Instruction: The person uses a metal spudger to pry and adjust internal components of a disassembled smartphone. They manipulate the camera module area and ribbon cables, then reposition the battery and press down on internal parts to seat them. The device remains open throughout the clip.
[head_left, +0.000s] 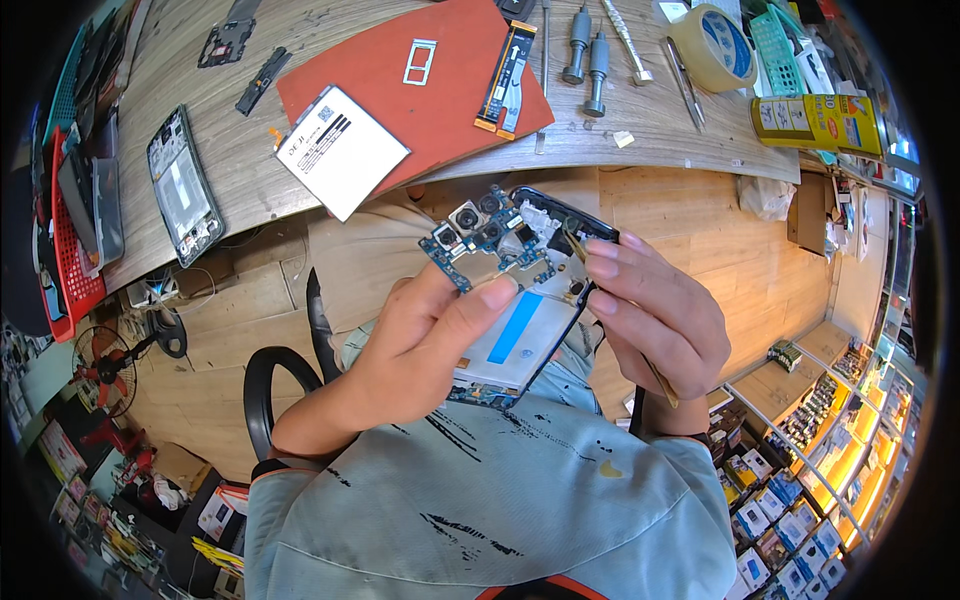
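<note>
Board [490,235]: likely light, stiff, fragile; take edges.
Left hand [425,335]: pinches lower edge.
Right hand [662,320]: grips tweezers [664,385] at phone's [545,325] edge.

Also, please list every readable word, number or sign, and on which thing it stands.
Wording is not copied here; only where it stands:
White rectangular pack: black letters and a square code.
Yellow can: print, partly blurred.
Tape roll: print on its blue core.
Ribbon cable: print too small to read.
Circuit board in the left hand: no readable marking.
</note>
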